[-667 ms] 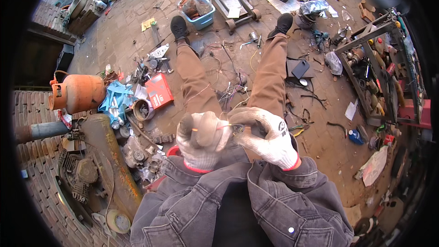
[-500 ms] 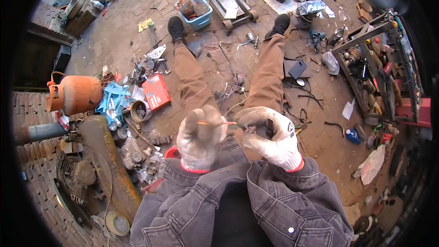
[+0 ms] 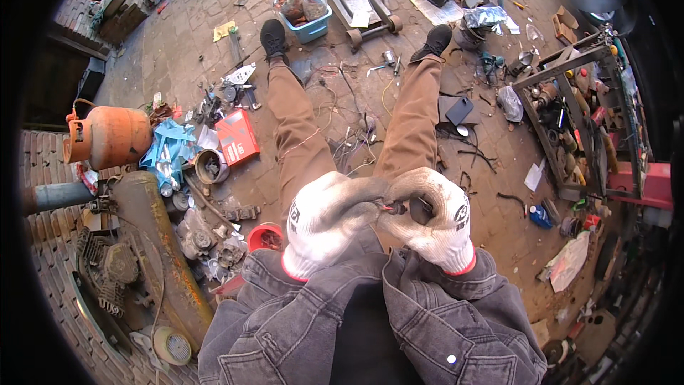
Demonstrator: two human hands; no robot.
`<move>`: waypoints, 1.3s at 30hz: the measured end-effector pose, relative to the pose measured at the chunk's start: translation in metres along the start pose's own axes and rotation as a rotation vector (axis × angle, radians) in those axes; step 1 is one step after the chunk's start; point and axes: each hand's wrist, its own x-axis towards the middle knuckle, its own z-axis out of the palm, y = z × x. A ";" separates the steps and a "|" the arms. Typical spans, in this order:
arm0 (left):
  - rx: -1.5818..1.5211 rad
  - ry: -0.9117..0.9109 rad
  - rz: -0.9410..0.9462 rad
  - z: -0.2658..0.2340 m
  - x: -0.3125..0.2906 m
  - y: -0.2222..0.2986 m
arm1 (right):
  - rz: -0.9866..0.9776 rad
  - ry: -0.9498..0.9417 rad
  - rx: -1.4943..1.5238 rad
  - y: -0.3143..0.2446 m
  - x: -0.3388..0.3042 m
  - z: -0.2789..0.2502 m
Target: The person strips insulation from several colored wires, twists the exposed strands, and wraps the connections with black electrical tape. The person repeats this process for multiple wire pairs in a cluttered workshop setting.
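Both hands meet at centre frame, just above the lap, forearms coming up from the lower edge in grey denim sleeves. Left hand (image 3: 324, 224) in a soiled white knit glove with red cuff, fingers curled, thumb and forefinger stretched toward the right. Right hand (image 3: 431, 217), same glove, bent into a closed ring, fingertips pinched. The two are pressed together on a small wire end (image 3: 392, 207), reddish and dark, mostly hidden between the fingertips; exact shape not readable.

Legs in tan trousers stretch to the upper part of the frame, black shoes at their ends. Between them, a tangle of thin loose wires (image 3: 353, 144) on the brick paving.

Left of frame: orange gas cylinder (image 3: 108, 135), rounded, rusty and dull. Beside it crumpled blue plastic (image 3: 165, 153) and a flat red box (image 3: 237, 136). A small red cup (image 3: 265, 236) sits near the left knee.

Top centre: blue plastic tub (image 3: 308, 20), rectangular. Right side: metal rack (image 3: 581, 117), open-framed and cluttered with parts.
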 end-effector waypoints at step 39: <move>-0.440 0.144 -0.461 -0.026 -0.011 -0.112 | 0.163 0.534 0.919 0.032 0.037 -0.046</move>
